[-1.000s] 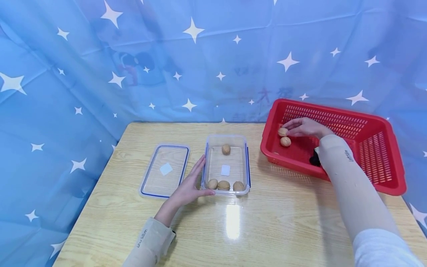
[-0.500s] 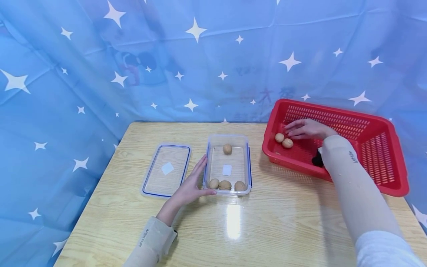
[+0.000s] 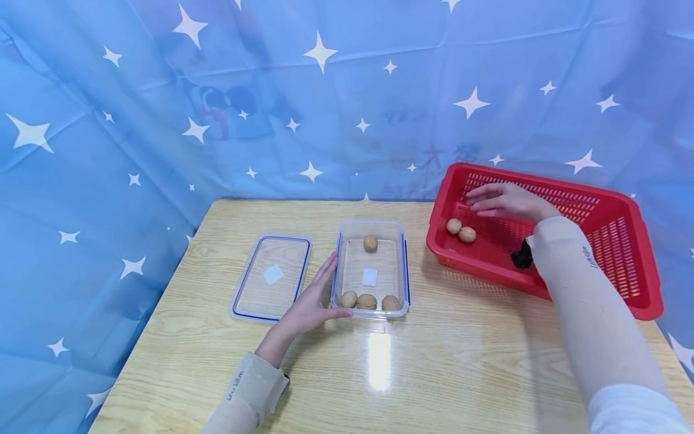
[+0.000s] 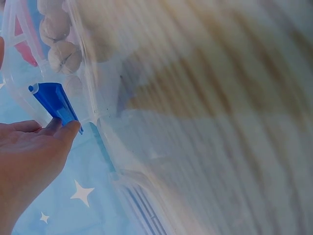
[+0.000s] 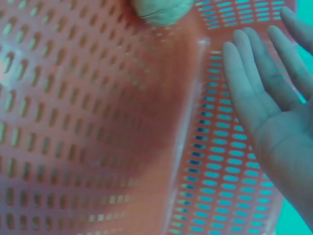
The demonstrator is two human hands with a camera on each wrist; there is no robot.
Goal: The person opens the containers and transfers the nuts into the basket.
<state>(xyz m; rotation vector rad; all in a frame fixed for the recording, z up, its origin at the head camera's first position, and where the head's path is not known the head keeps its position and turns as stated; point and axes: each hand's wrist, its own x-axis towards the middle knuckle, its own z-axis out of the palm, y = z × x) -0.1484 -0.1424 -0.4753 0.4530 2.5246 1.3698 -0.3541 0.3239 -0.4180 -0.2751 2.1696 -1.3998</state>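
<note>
My left hand (image 3: 311,304) lies at the near left corner of a clear plastic box (image 3: 352,256), fingers straight along its side and thumb along its front. In the left wrist view its fingertips touch the blue latch (image 4: 56,103). One walnut (image 3: 370,243) sits at the back of the box; a row of three, including a middle walnut (image 3: 367,302), lies along the front. My right hand (image 3: 509,201) is inside the red basket (image 3: 488,270), fingers extended and holding nothing. Two walnuts lie left of it, the nearer being this walnut (image 3: 467,234). Another walnut (image 5: 164,10) shows in the right wrist view.
A clear lid (image 3: 260,295) with a blue seal lies left of the box on the wooden table (image 3: 423,374). A blue star-patterned curtain (image 3: 260,72) hangs behind the table and on the left. The basket stands at the table's back right.
My right hand has let go of a walnut beside another in the basket, then lifted back and to the right. The left hand has stayed at the box.
</note>
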